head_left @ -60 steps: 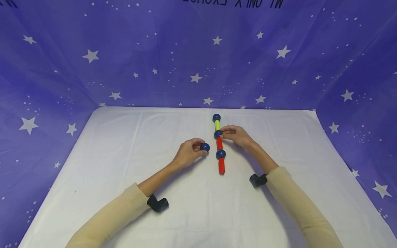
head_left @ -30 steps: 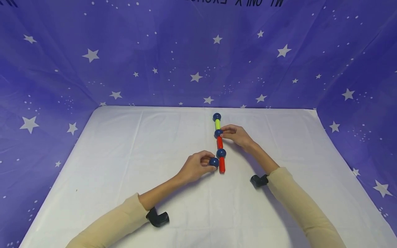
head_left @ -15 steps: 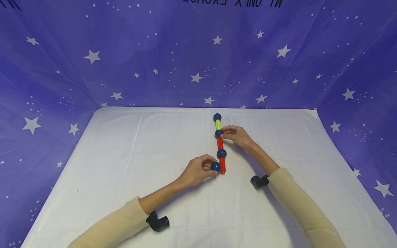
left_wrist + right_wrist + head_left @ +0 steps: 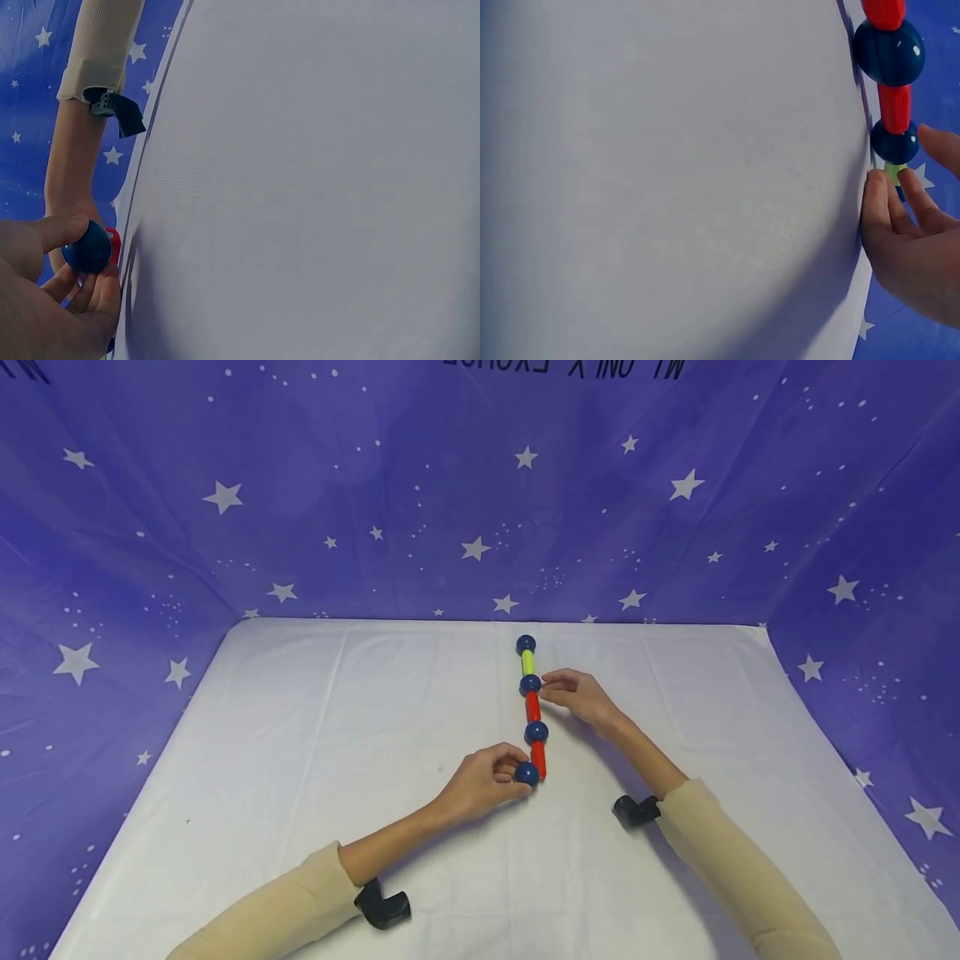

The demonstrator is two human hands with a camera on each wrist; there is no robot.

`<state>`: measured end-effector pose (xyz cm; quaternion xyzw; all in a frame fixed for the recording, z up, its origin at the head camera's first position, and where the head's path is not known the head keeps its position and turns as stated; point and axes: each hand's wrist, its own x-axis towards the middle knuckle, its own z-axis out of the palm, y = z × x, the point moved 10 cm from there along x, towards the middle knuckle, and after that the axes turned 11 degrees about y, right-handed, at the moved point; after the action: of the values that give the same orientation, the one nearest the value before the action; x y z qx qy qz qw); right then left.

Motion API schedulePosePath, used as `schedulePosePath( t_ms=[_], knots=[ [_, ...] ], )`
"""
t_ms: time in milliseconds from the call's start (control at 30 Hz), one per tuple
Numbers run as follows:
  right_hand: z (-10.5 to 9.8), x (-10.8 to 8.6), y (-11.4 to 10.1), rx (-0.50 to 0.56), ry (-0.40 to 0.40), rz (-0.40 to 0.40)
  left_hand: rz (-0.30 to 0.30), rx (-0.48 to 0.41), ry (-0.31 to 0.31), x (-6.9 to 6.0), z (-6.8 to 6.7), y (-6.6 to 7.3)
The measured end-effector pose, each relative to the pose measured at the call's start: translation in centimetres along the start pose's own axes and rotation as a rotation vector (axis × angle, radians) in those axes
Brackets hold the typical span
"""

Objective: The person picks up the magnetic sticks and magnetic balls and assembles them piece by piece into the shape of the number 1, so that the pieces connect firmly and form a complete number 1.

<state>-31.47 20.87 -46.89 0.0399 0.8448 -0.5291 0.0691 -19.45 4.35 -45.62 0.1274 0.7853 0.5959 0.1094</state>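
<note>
A straight line of blue balls and coloured rods lies on the white cloth in the head view. From the far end come a blue ball (image 4: 526, 644), a yellow-green rod (image 4: 528, 662), a middle blue ball (image 4: 530, 684), a red rod (image 4: 533, 707), another blue ball (image 4: 536, 732) and a near red rod (image 4: 538, 757). My left hand (image 4: 480, 783) pinches a separate blue ball (image 4: 527, 774) beside the near rod's free end; whether they touch, I cannot tell. Fingers parted, my right hand (image 4: 585, 700) hovers just right of the middle ball, which shows between thumb and fingers (image 4: 876, 199) in the right wrist view.
White cloth (image 4: 360, 710) covers the table. A purple curtain with stars (image 4: 420, 485) stands behind it and along both sides. Black wrist mounts stick out from the left cuff (image 4: 382, 907) and the right cuff (image 4: 636, 811).
My left hand has carried its blue ball rightward and nearer, from beside the middle of the line to the near rod's end. My right hand has let go of the middle ball and drawn back slightly.
</note>
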Motion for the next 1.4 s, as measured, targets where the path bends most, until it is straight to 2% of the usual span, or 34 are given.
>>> schedulePosePath(
  t_ms=[167,533,733,967,1400],
  knots=[
    [-0.5,-1.5,0.3,-0.032,-0.005,0.008,-0.012,-0.005,-0.002,-0.2,0.2,0.0],
    [0.2,-6.7,0.8,-0.027,-0.108,0.092,0.003,0.003,-0.010,-0.5,0.5,0.0],
    [0.9,-8.7,0.7,-0.014,-0.148,0.075,0.022,-0.032,-0.022,-0.6,0.8,0.4],
    [1.6,-9.8,0.5,-0.005,-0.153,0.065,0.016,-0.023,-0.024,-0.7,0.8,0.4],
    [2.3,-9.4,1.1,-0.046,-0.130,0.059,0.035,-0.009,-0.030,-0.7,1.5,0.0]
  ],
)
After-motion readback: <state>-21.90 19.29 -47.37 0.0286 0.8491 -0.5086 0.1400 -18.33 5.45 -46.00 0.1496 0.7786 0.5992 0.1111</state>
